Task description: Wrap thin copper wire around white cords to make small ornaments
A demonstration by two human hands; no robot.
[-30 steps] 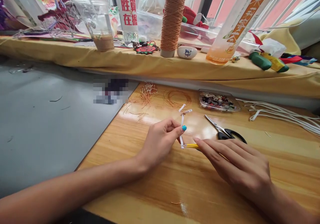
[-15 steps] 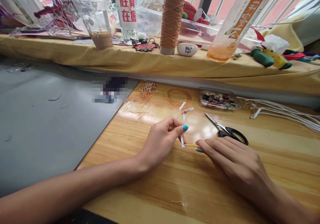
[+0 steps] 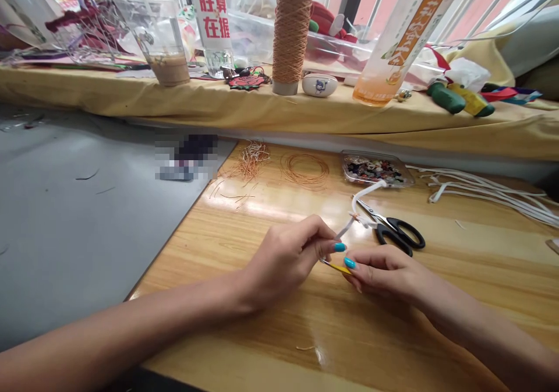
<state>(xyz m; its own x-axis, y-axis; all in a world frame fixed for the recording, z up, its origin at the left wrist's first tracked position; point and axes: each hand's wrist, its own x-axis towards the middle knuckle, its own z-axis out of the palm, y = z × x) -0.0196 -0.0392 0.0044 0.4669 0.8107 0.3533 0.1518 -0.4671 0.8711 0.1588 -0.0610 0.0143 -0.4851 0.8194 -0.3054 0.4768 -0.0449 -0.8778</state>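
My left hand [image 3: 297,252] pinches a white flat cord [image 3: 369,189] between thumb and fingers. Beyond the fingertips the cord rises and bends right, its far end passing in front of the bead tray. Orange thread [image 3: 354,216] is bound around it partway along, with short white ends sticking out there. In my right hand [image 3: 384,267], closed in a pinch, is a slim yellow tool [image 3: 339,268] with a thin metal tip. That tip meets the cord's near end at my left fingertips; the exact contact is hidden. Black-handled scissors [image 3: 395,229] lie open just beyond my right hand.
At the table's back are a clear tray [image 3: 406,183] of beads, a coil of orange cord [image 3: 305,170], a bundle of cord offcuts [image 3: 253,162] and white cords [image 3: 493,191]. A cloth-covered ledge [image 3: 244,112] behind bears a thread spool [image 3: 292,31], bottles and a cup.
The white cord has swung to the right, with a longer end now showing. My right hand has turned so its thumb shows, and the yellow tool now slants up toward my left fingers.
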